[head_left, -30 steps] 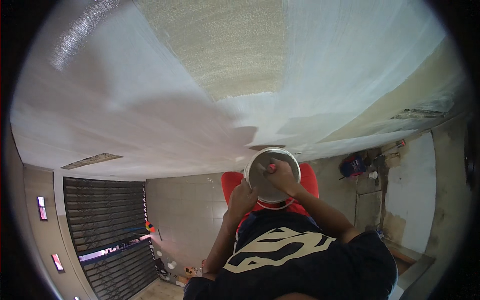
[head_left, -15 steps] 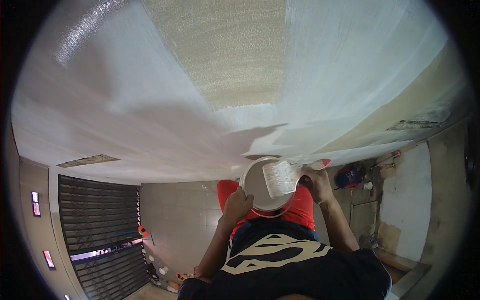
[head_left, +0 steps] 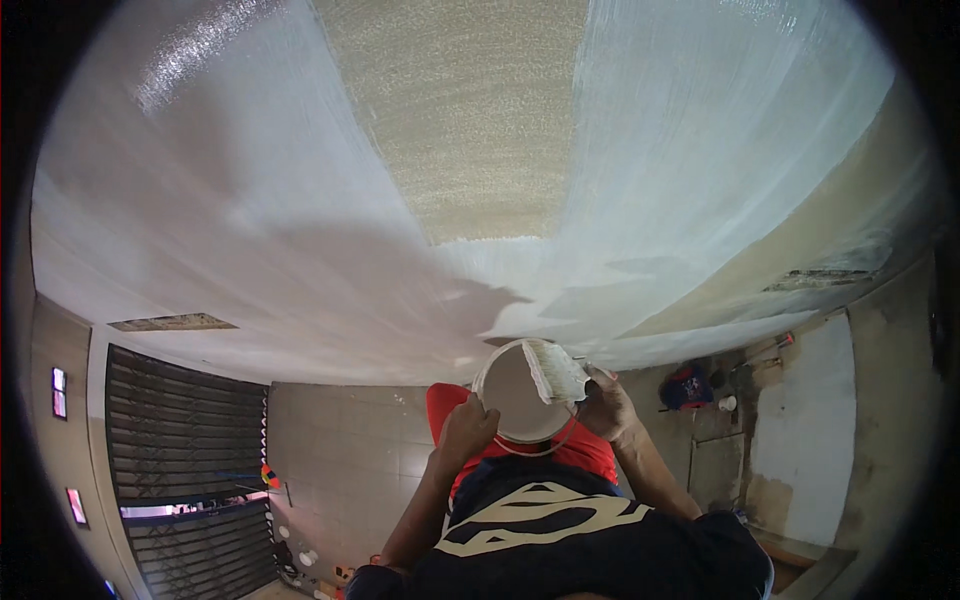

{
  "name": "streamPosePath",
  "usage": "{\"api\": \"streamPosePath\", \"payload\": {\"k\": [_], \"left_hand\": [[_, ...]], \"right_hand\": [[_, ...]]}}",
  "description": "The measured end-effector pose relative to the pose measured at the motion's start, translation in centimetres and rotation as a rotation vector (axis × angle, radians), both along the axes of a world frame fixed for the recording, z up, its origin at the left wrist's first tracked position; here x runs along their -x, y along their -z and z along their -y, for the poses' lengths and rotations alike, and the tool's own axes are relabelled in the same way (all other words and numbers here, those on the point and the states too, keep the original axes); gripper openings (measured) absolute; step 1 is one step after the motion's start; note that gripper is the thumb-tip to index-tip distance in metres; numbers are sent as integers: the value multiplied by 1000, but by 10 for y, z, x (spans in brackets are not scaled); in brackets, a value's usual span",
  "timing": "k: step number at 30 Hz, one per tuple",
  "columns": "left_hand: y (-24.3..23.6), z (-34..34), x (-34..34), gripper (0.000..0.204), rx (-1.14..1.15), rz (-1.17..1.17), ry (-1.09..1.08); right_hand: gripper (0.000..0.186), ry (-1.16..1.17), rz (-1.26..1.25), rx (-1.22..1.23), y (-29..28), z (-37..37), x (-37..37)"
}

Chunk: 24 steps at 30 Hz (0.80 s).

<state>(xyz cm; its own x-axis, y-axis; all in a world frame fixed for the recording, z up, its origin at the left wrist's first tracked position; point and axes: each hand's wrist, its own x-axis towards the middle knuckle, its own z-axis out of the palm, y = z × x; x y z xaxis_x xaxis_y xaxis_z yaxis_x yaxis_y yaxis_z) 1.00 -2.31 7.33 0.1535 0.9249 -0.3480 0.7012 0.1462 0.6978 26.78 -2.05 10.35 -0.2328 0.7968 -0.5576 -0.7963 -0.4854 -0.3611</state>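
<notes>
Left hand (head_left: 468, 428): fingers clamped on round white bucket (head_left: 485, 368) | Right hand (head_left: 608, 405): clamped on wide white-bristled brush (head_left: 557, 374), partly hidden by fingers

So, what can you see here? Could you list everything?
bucket: one, whitish, lower middle
brush: one, white, at the bucket's right rim
wall: one, whitish with tan patches, ahead
slatted gate: one, dark, lower left
tiled floor: one, greyish, below
bundle: one, blue and red, lower right
clutter: too small to count, mixed, lower left
shorts: one pair, red, beneath the bucket
shirt: one, black, bottom middle
left grip: one, bare, on the bucket's rim
right grip: one, bare, holding the brush
</notes>
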Motion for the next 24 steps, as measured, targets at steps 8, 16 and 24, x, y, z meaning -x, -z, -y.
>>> {"api": "streamPosePath", "payload": {"k": [8,16,24], "left_hand": [[10,4,0,44,-35,-24,-8],[20,3,4,45,-89,2,20],[-2,-4,-4,46,17,-49,-5]], "right_hand": [[27,-51,-195,-59,28,1,-10],[21,36,-325,184,56,19,-3],[20,152,-327,314,54,15,-3]]}}
